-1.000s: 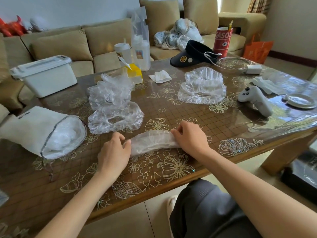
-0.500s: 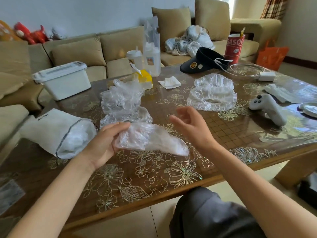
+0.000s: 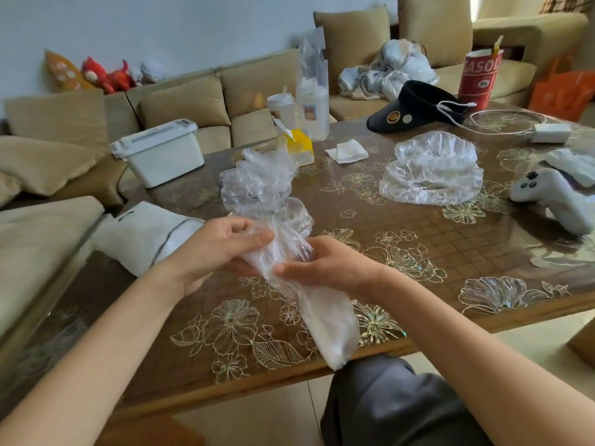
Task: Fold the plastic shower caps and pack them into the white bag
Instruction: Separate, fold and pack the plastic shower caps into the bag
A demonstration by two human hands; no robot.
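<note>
A folded clear shower cap [image 3: 322,310] hangs in a long strip above the table's near edge. My left hand [image 3: 215,249] grips its upper end, fingers curled round the plastic. My right hand [image 3: 325,263] holds the strip just below, thumb across it. The white bag [image 3: 141,236] lies on its side at the left of the table, its open mouth partly hidden behind my left hand. A loose pile of clear caps [image 3: 257,185] sits behind my hands. Another spread cap [image 3: 431,169] lies at the right middle.
On the brown floral table [image 3: 418,252] stand a white lidded box [image 3: 161,152], a yellow carton [image 3: 301,146], a tall clear bag [image 3: 314,91], a black visor [image 3: 415,107], a red cup [image 3: 478,78], a charger [image 3: 550,132] and a white game controller [image 3: 557,197]. A beige sofa [image 3: 180,104] runs behind.
The folded cap was lifted off the table by my left hand. My right hand let go briefly, then took hold again below the left; the cap now hangs down lengthwise.
</note>
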